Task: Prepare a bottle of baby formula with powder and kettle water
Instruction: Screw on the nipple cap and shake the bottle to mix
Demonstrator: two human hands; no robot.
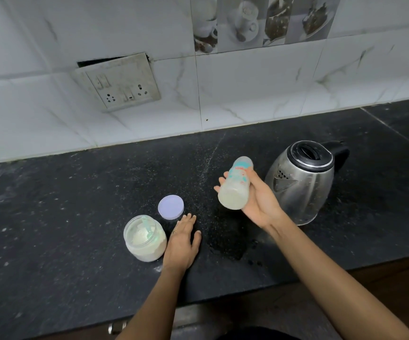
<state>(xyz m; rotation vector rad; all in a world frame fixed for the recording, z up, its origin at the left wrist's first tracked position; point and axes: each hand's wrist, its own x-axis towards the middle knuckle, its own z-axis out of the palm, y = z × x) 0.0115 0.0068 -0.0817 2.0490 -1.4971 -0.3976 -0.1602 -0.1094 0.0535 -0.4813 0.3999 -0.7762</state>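
Left of the kettle (304, 182), my right hand (260, 202) grips the tilted bottle (236, 185). Farther left, my left hand (181, 241) lies flat, fingers straight. Risk: if poorly sealed, the bottle leaks.

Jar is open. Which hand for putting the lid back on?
Left. The left hand lies flat on the counter beside the lid and jar; the right hand grips the bottle.

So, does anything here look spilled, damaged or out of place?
Yes. The socket plate hangs crooked off the wall tiles, with a dark gap above it. A patch that looks wet lies on the counter near its front edge.
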